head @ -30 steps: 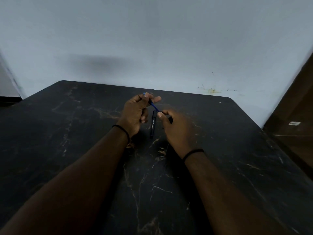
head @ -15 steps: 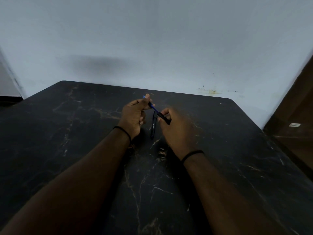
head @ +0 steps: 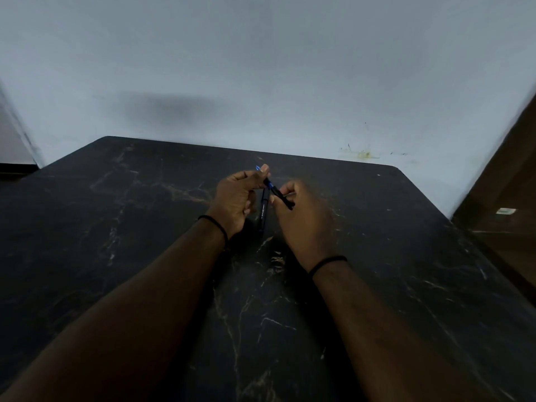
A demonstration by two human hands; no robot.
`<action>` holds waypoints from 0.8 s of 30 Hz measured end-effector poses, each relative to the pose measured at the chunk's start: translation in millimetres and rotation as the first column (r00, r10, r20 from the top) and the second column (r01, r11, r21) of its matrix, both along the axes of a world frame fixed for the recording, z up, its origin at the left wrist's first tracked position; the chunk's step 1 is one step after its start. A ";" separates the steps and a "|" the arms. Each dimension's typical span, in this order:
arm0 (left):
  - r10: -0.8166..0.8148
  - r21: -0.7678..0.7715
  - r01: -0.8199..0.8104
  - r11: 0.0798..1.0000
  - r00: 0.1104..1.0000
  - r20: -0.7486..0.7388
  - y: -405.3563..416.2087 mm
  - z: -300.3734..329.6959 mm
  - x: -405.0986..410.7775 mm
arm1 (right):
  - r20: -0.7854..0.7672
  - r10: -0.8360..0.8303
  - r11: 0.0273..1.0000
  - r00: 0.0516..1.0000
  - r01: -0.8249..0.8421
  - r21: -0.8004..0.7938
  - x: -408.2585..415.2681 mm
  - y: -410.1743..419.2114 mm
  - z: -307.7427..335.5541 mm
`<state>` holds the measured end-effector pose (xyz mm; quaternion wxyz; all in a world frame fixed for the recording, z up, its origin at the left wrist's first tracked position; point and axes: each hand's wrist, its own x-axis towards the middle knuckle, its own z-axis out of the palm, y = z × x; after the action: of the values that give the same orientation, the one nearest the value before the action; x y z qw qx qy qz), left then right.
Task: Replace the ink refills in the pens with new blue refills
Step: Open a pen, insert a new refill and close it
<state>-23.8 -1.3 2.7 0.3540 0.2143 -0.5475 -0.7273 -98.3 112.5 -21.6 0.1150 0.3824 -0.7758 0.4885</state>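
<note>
Fingers (head: 262, 171) of the left hand (head: 236, 198), at the centre of the frame, are curled around a blue refill (head: 269, 183), pinching it between thumb and forefinger; a short blue end projects past the fingertips toward the upper left. Fingers of the right hand (head: 301, 216), just to the right, are curled around a short black pen section (head: 284, 198), which slants from the refill down toward the lower right; the refill meets the upper end of this section, though whether it enters it cannot be told. Between the two hands, a black pen barrel (head: 263, 214) with pale lettering lies on the counter (head: 116, 227), running almost vertically in the frame, its upper end hidden behind the held parts. Both hands are held above the counter near its far middle. Each wrist carries a thin black band: left band (head: 214, 223), right band (head: 326, 263). Both forearms extend from the lower corners of the frame toward the centre. Dark stone with pale veining forms the counter surface, which fills the lower half of the frame. A pale wall (head: 261, 68) fills the upper half, with a yellowish smudge (head: 362, 154) at centre right, just above the counter's far edge. A dark brown wooden surface (head: 510, 184) occupies the right edge.
</note>
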 end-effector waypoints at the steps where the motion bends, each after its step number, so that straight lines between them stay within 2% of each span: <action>1: -0.008 0.000 0.008 1.000 1.000 -0.001 0.2 -0.7 -0.2 | 0.000 -0.003 1.000 1.000 0.003 -0.001 -0.1 -0.2 0.1; 24: 0.003 -0.103 0.000 0.995 1.000 0.027 -3.6 -6.9 -3.9 | 0.011 -0.027 0.999 1.000 0.027 -0.033 2.3 2.5 0.9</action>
<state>-27.7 -4.9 -4.2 0.3577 0.2061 -0.5887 -0.6950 -95.9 115.1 -20.7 0.1239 0.3676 -0.7733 0.5015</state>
